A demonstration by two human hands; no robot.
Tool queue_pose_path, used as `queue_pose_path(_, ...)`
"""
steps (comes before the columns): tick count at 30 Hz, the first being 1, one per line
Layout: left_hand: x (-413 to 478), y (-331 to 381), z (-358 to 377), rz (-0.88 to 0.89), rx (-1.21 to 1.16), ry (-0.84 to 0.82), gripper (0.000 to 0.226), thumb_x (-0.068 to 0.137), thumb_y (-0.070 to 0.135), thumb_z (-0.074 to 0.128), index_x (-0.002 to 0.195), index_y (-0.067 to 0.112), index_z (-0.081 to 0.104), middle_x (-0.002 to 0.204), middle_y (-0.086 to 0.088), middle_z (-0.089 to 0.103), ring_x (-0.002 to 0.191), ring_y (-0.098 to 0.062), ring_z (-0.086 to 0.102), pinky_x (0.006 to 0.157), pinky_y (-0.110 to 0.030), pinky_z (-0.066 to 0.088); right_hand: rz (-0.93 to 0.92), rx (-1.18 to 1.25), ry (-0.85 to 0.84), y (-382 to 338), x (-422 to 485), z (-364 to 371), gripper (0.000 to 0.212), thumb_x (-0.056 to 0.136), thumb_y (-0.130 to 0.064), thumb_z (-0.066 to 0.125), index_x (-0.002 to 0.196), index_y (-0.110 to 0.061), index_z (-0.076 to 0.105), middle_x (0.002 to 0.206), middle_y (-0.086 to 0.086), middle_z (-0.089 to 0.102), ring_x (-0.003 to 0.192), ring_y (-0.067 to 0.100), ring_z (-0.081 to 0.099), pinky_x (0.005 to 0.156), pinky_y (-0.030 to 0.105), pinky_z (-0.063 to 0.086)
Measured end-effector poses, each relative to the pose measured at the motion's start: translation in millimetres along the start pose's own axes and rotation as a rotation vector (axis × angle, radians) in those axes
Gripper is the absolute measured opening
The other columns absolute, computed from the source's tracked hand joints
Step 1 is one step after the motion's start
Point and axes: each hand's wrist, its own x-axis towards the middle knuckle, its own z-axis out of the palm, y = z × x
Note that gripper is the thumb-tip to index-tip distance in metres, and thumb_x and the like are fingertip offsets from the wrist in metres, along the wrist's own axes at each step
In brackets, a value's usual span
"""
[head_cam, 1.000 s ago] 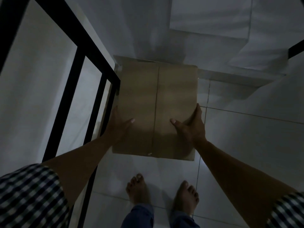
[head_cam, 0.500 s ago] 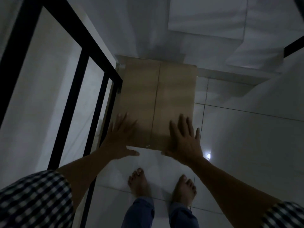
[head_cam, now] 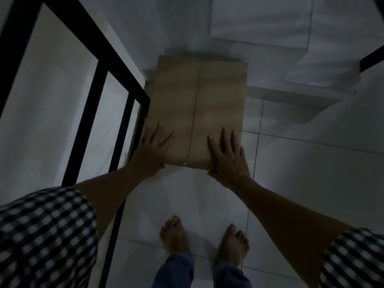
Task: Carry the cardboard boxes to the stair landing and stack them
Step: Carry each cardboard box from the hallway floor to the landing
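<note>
Hands laid flat on a brown rectangular cardboard box (head_cam: 197,113), viewed from the head camera in dim light. We see the box from above, its two closed top flaps meeting in a central seam that runs away from us. It stands in the corner of a pale tiled landing floor (head_cam: 301,183), its left side just beside the black metal stair railing (head_cam: 116,80) and its far end against the white wall (head_cam: 166,28). Whether it rests on another box or on the floor, we cannot tell; a sliver of cardboard shows along its lower left edge.

Our left hand (head_cam: 154,148) lies palm-down on the near left corner of the lid, fingers spread wide and gripping nothing, the thumb hanging over the near edge. Our right hand (head_cam: 227,154) lies palm-down on the near right corner, fingers extended and slightly fanned, likewise holding nothing, its thumb at the near edge.

White steps (head_cam: 291,88) rise to the right of the box. Below the hands we note two bare feet (head_cam: 204,238) on the tiles, blue trouser cuffs (head_cam: 201,273), and checked short sleeves (head_cam: 45,235) on both arms.
</note>
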Motion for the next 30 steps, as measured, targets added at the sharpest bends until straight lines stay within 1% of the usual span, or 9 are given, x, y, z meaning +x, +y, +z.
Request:
queue_pose_path(7, 16, -10, -6, -0.019, 0.0, 0.01, 0.135, 0.053, 0.044, 0.095, 0.16, 0.027, 0.014, 0.165, -0.023, 0.0, 0.146, -0.055, 0.011, 0.105, -0.068, 0.034, -0.009, -0.026, 0.019, 1, 19, -7, 0.127, 0.078, -0.052, 0.081, 0.162, -0.03, -0.011, 0.164, 0.017, -0.028, 0.15, 0.046, -0.022, 0.12, 0.066, 0.013)
queue_pose_path(12, 18, -12, -8, -0.033, -0.013, 0.004, 0.137, 0.052, 0.044, 0.095, 0.16, 0.028, 0.013, 0.165, -0.021, -0.002, 0.146, -0.054, 0.01, 0.104, -0.068, 0.035, -0.01, -0.029, 0.024, 0, 23, -8, 0.13, 0.076, -0.053, 0.083, 0.162, -0.03, -0.012, 0.165, 0.017, -0.028, 0.15, 0.046, -0.022, 0.12, 0.068, 0.013)
queue_pose_path(16, 16, -8, -16, -0.055, -0.042, -0.018, 0.134, 0.054, 0.046, 0.093, 0.16, 0.028, 0.013, 0.165, -0.021, -0.002, 0.148, -0.051, 0.009, 0.106, -0.069, 0.031, 0.007, 0.005, 0.002, 0, 21, -14, 0.135, 0.069, -0.062, 0.083, 0.16, -0.034, -0.013, 0.166, 0.013, -0.026, 0.151, 0.044, -0.022, 0.116, 0.071, 0.006)
queue_pose_path(18, 12, -3, -27, -0.071, -0.078, -0.033, 0.126, 0.059, 0.046, 0.091, 0.159, 0.026, 0.017, 0.164, -0.024, 0.002, 0.148, -0.051, 0.009, 0.107, -0.07, 0.029, 0.017, 0.017, 0.008, 0, 13, -23, 0.131, 0.07, -0.07, 0.077, 0.16, -0.035, -0.011, 0.167, 0.012, -0.023, 0.152, 0.041, -0.021, 0.117, 0.073, 0.006)
queue_pose_path(21, 1, 9, -56, -0.063, -0.173, 0.024, 0.099, 0.082, 0.044, 0.076, 0.159, 0.023, 0.017, 0.165, -0.021, 0.002, 0.151, -0.043, 0.001, 0.114, -0.068, 0.017, 0.045, 0.0, 0.018, -1, -8, -48, 0.12, 0.078, -0.08, 0.06, 0.16, -0.029, -0.012, 0.167, 0.013, -0.023, 0.152, 0.039, -0.023, 0.12, 0.068, 0.005)
queue_pose_path(23, -7, 19, -82, -0.069, -0.207, 0.021, 0.085, 0.094, 0.05, 0.057, 0.159, 0.028, 0.006, 0.167, -0.012, -0.007, 0.153, -0.032, -0.011, 0.121, -0.058, 0.0, 0.069, 0.005, 0.021, -2, -26, -71, 0.114, 0.083, -0.081, 0.05, 0.161, -0.027, -0.015, 0.166, 0.012, -0.025, 0.152, 0.037, -0.025, 0.122, 0.064, 0.001)
queue_pose_path(25, -19, 33, -107, -0.091, -0.204, -0.006, 0.08, 0.097, 0.06, 0.042, 0.158, 0.033, -0.002, 0.166, -0.009, -0.015, 0.152, -0.029, -0.018, 0.12, -0.05, -0.01, 0.089, 0.017, 0.037, -1, -47, -96, 0.11, 0.085, -0.081, 0.047, 0.162, -0.028, -0.012, 0.166, 0.011, -0.026, 0.152, 0.036, -0.025, 0.122, 0.063, 0.0)
queue_pose_path(27, -35, 48, -134, -0.102, -0.207, 0.001, 0.082, 0.094, 0.07, 0.036, 0.158, 0.035, -0.002, 0.166, -0.011, -0.015, 0.152, -0.033, -0.016, 0.119, -0.049, -0.011, 0.114, 0.013, 0.059, -1, -71, -122, 0.109, 0.085, -0.082, 0.046, 0.162, -0.029, -0.008, 0.166, 0.011, -0.025, 0.152, 0.036, -0.023, 0.122, 0.064, 0.0)
queue_pose_path(30, -62, 73, -181, -0.103, -0.21, 0.058, 0.082, 0.093, 0.07, 0.039, 0.159, 0.033, 0.004, 0.166, -0.014, -0.009, 0.152, -0.037, -0.008, 0.12, -0.051, -0.006, 0.157, -0.009, 0.1, -2, -107, -163, 0.109, 0.084, -0.083, 0.044, 0.162, -0.028, -0.009, 0.167, 0.013, -0.025, 0.153, 0.036, -0.02, 0.122, 0.063, 0.002)
